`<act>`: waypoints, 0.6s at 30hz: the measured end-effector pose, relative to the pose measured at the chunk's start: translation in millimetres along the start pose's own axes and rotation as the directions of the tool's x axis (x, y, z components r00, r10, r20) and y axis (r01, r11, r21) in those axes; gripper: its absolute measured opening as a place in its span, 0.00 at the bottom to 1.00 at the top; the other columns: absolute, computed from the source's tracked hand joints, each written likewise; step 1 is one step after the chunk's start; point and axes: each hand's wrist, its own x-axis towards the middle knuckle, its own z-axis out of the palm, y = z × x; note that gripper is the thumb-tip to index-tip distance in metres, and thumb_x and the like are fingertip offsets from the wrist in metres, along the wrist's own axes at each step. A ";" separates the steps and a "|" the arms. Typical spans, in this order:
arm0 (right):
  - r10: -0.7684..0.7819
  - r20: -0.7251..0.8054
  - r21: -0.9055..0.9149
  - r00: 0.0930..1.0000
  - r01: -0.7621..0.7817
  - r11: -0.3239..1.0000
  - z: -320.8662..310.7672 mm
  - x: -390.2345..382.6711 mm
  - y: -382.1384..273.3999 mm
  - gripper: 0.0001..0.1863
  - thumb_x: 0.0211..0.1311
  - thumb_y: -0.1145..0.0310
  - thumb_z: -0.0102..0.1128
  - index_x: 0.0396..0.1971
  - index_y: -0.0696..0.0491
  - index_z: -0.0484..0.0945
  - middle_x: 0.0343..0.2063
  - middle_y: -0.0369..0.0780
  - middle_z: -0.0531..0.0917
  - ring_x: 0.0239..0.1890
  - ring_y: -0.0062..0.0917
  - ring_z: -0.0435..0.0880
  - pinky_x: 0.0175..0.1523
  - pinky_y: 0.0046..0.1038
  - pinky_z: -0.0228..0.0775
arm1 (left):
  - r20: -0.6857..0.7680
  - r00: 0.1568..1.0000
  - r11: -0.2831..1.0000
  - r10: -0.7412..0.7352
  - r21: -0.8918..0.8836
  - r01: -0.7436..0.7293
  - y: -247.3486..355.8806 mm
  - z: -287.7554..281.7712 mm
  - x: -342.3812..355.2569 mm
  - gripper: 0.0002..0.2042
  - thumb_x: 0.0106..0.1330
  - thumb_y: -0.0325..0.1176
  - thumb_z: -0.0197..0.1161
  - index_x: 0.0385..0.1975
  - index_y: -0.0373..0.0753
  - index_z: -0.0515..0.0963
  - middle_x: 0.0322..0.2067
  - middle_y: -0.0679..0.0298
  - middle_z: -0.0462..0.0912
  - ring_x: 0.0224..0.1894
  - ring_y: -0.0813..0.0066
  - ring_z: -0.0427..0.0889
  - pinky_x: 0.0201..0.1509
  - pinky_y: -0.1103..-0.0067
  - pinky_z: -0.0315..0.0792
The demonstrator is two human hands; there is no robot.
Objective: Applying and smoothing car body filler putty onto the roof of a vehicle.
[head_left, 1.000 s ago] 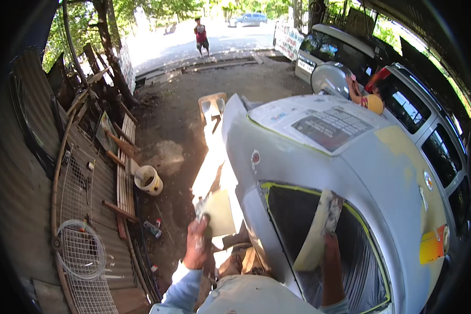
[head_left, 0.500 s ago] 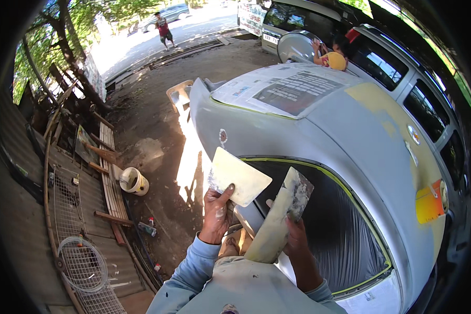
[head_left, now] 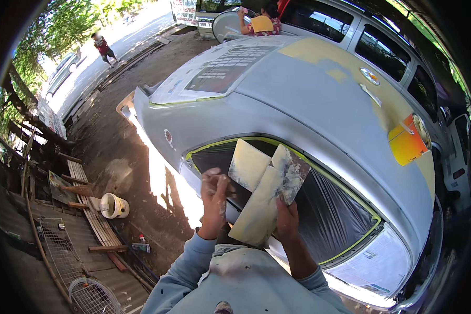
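My right hand [head_left: 289, 220] is shut on a bundle of pale yellow flat pieces: a long strip [head_left: 254, 209], smeared grey and white at its top, and a squarish piece [head_left: 248, 162] at its upper left. My left hand [head_left: 213, 201] is raised just left of them, off the pieces, its fingers curled with nothing visible in them. Below and behind both hands is a car body [head_left: 309, 115] in grey primer with yellow patches; its window opening [head_left: 329, 220] is covered in dark plastic edged with yellow-green tape, and its upper panel [head_left: 214, 73] is covered with paper.
An orange can [head_left: 405, 141] rests on the car. A silver van [head_left: 314, 21] stands beyond, a co-worker [head_left: 261, 26] beside it. A person [head_left: 103, 49] stands near the road. At left are a white bucket [head_left: 115, 206], wooden planks [head_left: 97, 225] and wire mesh [head_left: 57, 246].
My left hand has let go of the squarish piece, which is now with the strip in my right hand. My view has swung, shifting the car and surroundings in frame.
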 end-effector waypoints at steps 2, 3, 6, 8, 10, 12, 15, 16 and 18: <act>-0.106 -0.066 -0.122 0.992 0.098 0.988 -7.6 5.2 -2.8 0.14 0.71 0.66 0.52 0.51 0.56 0.73 0.41 0.35 0.80 0.41 0.17 0.76 0.44 0.24 0.70 | 0.054 0.945 0.929 0.322 0.173 -0.327 5.5 7.5 9.0 0.08 0.69 0.27 0.56 0.44 0.37 0.68 0.30 0.68 0.73 0.26 0.83 0.70 0.28 0.84 0.67; -0.132 -0.039 -0.146 0.990 0.125 0.981 -8.7 7.3 -4.2 0.14 0.71 0.66 0.52 0.51 0.56 0.73 0.41 0.35 0.80 0.41 0.17 0.76 0.44 0.24 0.70 | 0.120 0.899 0.867 0.422 0.239 -0.438 8.9 13.6 14.0 0.07 0.69 0.26 0.57 0.43 0.36 0.69 0.31 0.67 0.74 0.26 0.82 0.70 0.28 0.84 0.66; -0.142 -0.074 -0.144 0.987 0.130 0.981 -3.3 10.5 -9.4 0.13 0.72 0.65 0.51 0.48 0.57 0.75 0.38 0.34 0.79 0.37 0.13 0.73 0.38 0.21 0.67 | 0.444 0.840 0.735 0.312 0.448 -0.510 14.5 43.2 24.8 0.06 0.65 0.24 0.59 0.27 0.33 0.71 0.24 0.58 0.77 0.22 0.74 0.73 0.26 0.76 0.65; -0.206 -0.012 -0.256 0.978 0.196 0.946 5.4 12.1 -15.0 0.13 0.73 0.64 0.49 0.45 0.58 0.76 0.34 0.32 0.79 0.33 0.11 0.71 0.35 0.19 0.64 | 0.518 0.807 0.675 0.283 0.490 -0.551 17.7 60.3 35.9 0.06 0.65 0.25 0.60 0.27 0.33 0.72 0.24 0.55 0.76 0.22 0.66 0.74 0.26 0.74 0.66; -0.299 0.015 -0.304 0.954 0.290 0.908 15.8 17.6 -23.3 0.13 0.73 0.64 0.49 0.44 0.59 0.76 0.32 0.32 0.79 0.32 0.11 0.71 0.35 0.19 0.64 | 0.589 0.776 0.653 0.224 0.501 -0.568 16.9 71.5 46.0 0.07 0.64 0.27 0.61 0.27 0.32 0.72 0.23 0.48 0.76 0.25 0.47 0.75 0.28 0.67 0.67; -0.390 0.047 -0.353 0.920 0.380 0.855 25.4 24.2 -33.4 0.13 0.73 0.64 0.48 0.42 0.59 0.76 0.31 0.31 0.79 0.31 0.11 0.70 0.34 0.19 0.63 | 0.616 0.747 0.649 0.249 0.466 -0.601 13.2 72.7 49.8 0.07 0.65 0.26 0.59 0.27 0.31 0.72 0.21 0.50 0.73 0.21 0.55 0.72 0.26 0.70 0.66; -0.468 -0.089 -0.339 0.879 0.415 0.844 37.7 39.9 -50.4 0.14 0.73 0.65 0.47 0.40 0.60 0.76 0.29 0.31 0.78 0.30 0.11 0.69 0.34 0.20 0.63 | 0.645 0.742 0.664 0.180 0.477 -0.576 10.0 55.0 45.8 0.06 0.65 0.27 0.59 0.28 0.33 0.72 0.23 0.48 0.74 0.26 0.47 0.75 0.29 0.66 0.68; -0.490 -0.096 -0.390 0.867 0.420 0.820 37.8 45.4 -59.6 0.14 0.74 0.64 0.47 0.40 0.60 0.76 0.30 0.31 0.78 0.31 0.11 0.69 0.35 0.20 0.64 | 0.669 0.730 0.642 0.140 0.499 -0.582 11.1 44.9 42.5 0.06 0.65 0.27 0.59 0.29 0.33 0.72 0.22 0.48 0.74 0.26 0.47 0.75 0.29 0.66 0.68; -0.533 -0.195 -0.460 0.823 0.403 0.791 37.3 60.1 -77.6 0.15 0.74 0.64 0.47 0.41 0.60 0.76 0.31 0.32 0.79 0.33 0.12 0.70 0.38 0.21 0.65 | 0.663 0.748 0.648 0.019 0.562 -0.515 16.0 26.7 41.8 0.07 0.65 0.28 0.59 0.28 0.33 0.72 0.21 0.49 0.73 0.25 0.47 0.75 0.28 0.67 0.67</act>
